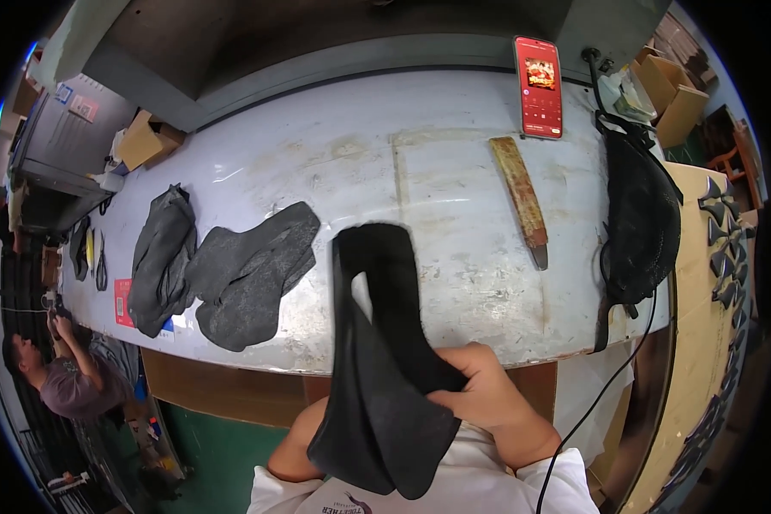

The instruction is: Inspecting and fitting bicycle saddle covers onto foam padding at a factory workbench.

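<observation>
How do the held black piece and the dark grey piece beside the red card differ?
The black piece is in the right hand; the dark grey piece lies on the table. The black piece shows an open gap; the dark grey piece lies bunched. Both look pliable.

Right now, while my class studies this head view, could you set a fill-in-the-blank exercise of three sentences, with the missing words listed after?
1. The right hand holds a looped black piece; the folded dark grey pieces lie to its ____.
2. The smartphone has a screen that is mostly ____.
3. Of the rusty flat bar and the black strapped bag, the one farther right is the ____.

Missing words: left; red; bag.
</observation>
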The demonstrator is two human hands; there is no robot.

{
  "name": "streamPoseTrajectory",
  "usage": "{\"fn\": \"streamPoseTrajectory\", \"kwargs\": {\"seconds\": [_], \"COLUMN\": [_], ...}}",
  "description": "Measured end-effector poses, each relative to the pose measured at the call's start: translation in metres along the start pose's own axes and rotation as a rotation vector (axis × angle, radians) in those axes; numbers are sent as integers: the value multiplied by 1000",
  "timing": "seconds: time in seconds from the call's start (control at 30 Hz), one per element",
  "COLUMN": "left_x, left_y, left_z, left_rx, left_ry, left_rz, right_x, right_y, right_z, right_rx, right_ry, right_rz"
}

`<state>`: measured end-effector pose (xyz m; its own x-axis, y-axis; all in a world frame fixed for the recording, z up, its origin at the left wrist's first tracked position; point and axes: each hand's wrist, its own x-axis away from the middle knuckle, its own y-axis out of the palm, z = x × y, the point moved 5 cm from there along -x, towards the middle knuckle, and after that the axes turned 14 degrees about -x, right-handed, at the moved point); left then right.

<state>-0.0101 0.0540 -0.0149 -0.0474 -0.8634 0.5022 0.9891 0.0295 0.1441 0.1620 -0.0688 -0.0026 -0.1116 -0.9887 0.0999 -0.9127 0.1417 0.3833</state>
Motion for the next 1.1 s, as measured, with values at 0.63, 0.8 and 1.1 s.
{"fn": "streamPoseTrajectory", "kwargs": {"seconds": [0.63,0.8,1.1], "left_x": [-8,16,12], "left_y": [-1,-80,-165], "left_z": [-20,-11,-17], "left_rx": [-225,-292,-350], "left_ry": [322,448,554], "left_rz": [245,356,321], "right_x": [0,4,5], "right_y": [-12,-7,11], "right_z": [-27,-2,-24], "right_rx": [185,-114,-294], "right_ry": [-148,-191,-392], "right_rz": [154,41,-130]}}
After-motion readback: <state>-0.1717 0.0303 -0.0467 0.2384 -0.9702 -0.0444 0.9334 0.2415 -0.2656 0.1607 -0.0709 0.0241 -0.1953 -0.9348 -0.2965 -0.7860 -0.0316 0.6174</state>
